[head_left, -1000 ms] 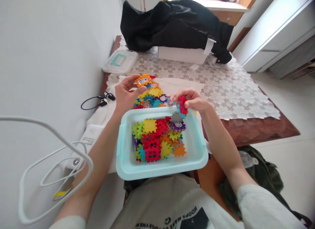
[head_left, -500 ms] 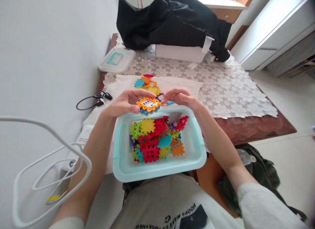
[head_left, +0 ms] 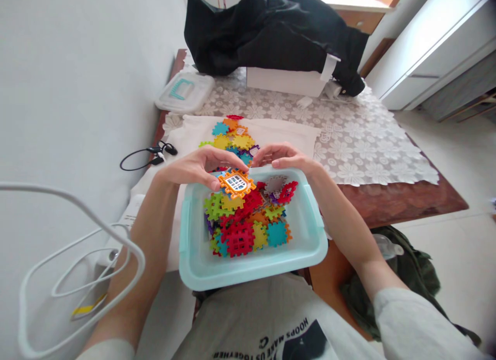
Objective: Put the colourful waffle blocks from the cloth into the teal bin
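In my left hand, thumb and fingers pinch an orange interlocking tile with a white window-like grid at its centre. It hangs over the far left part of a pale aqua plastic bin. My right hand is at the bin's far rim, fingers curved and apart, with nothing visible in it. Inside the bin lies a pile of interlocking tiles, among them a red lattice tile, a turquoise tile and a green tile.
More tiles, such as a yellow tile, lie on a white cloth beyond the bin. A lid with a teal handle, black earphones and a black-draped box are on the table. A white cable loops at left.
My left hand has tipped and lowered the orange tile slightly. A turquoise tile has shifted toward the near right inside the bin. My right hand has moved slightly down and left.
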Action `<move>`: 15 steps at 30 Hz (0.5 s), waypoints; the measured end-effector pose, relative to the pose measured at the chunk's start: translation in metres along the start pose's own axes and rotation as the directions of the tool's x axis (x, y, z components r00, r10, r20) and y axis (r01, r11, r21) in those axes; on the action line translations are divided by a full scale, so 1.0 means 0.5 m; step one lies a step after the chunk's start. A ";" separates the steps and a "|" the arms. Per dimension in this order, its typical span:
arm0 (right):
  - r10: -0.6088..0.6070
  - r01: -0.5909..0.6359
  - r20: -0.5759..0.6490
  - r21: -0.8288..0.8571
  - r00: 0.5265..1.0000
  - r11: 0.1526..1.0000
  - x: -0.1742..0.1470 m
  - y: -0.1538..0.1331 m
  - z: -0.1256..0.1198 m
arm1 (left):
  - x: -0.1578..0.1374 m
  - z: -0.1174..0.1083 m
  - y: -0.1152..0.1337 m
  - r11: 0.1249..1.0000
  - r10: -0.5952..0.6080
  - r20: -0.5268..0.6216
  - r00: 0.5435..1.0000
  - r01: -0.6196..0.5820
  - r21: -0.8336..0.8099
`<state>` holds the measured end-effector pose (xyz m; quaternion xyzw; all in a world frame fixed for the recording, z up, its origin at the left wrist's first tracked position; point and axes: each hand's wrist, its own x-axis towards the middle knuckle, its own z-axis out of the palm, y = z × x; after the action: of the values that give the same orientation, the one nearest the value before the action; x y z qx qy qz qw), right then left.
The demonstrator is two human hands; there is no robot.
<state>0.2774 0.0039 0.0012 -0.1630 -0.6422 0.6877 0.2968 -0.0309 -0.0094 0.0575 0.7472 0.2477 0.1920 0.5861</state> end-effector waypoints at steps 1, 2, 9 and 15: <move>-0.006 0.006 -0.002 -0.007 1.000 1.000 0.000 -0.001 -0.001 | 0.000 0.000 0.003 1.000 -0.002 0.005 1.000 0.002 0.003; -0.011 0.011 0.001 -0.019 1.000 1.000 -0.001 -0.002 -0.002 | 0.000 0.001 0.005 1.000 -0.005 0.009 1.000 0.005 -0.001; 0.168 -0.165 0.014 -0.126 0.986 0.978 -0.023 -0.023 -0.014 | -0.001 0.003 -0.009 0.998 0.005 -0.179 0.984 -0.016 -0.057; 0.060 -0.074 -0.100 -0.138 0.993 0.988 -0.014 -0.004 -0.016 | 0.002 -0.026 -0.071 0.863 -0.003 -0.588 0.809 0.299 0.406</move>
<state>0.2880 0.0057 0.0012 -0.2377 -0.6684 0.6416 0.2916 -0.0427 0.0084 0.0261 0.7537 0.5113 0.2895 0.2946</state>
